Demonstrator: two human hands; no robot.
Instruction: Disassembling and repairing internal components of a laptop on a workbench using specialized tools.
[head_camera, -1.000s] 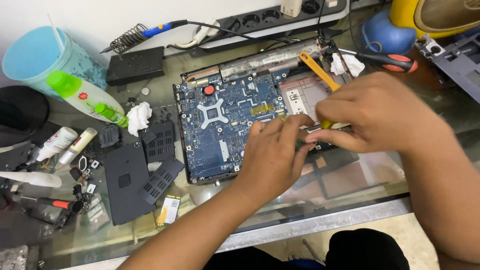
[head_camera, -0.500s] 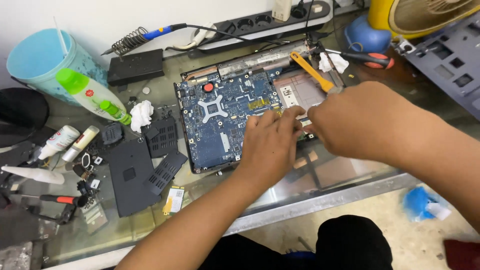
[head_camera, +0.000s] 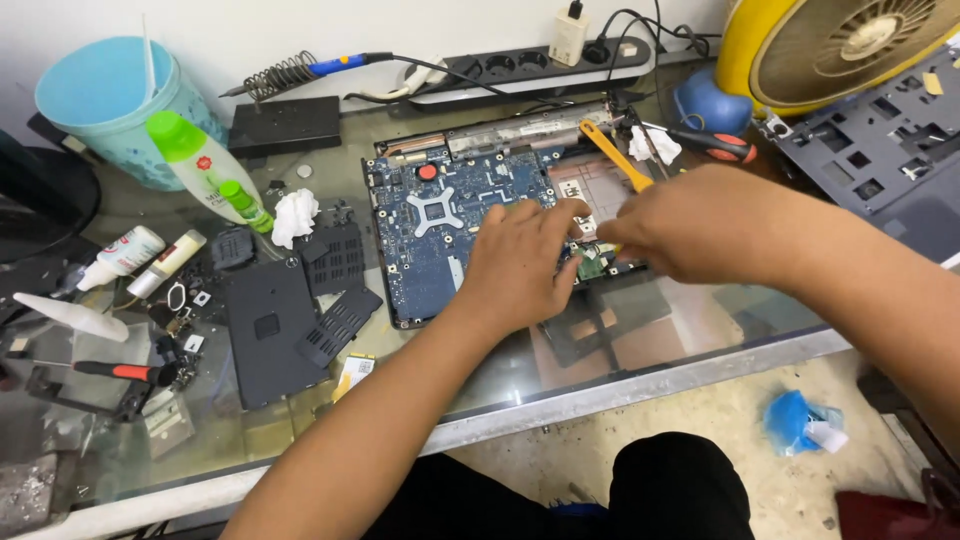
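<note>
I judge my left hand (head_camera: 520, 265) steadies the circuit board (head_camera: 450, 215) while my right hand (head_camera: 700, 225) pinches a small part beside it, needing a careful lift.

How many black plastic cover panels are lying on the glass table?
3: a large black cover panel left of the blue circuit board, a vented one above it, a narrow one beside; others may be hidden.

Bright, even light from above, no hard glare; the white wall (head_camera: 300, 25) is nearly washed out; the glass table (head_camera: 700, 320) throws back soft, pale reflections and shows the floor (head_camera: 720, 420) through it; faint shadows lie under the left hand (head_camera: 525, 265) and right hand (head_camera: 700, 222); the right hand's fingertips look slightly smeared; the board (head_camera: 450, 210) is sharp; straight lines bow a little near the edges; the left corner is dim.
</note>
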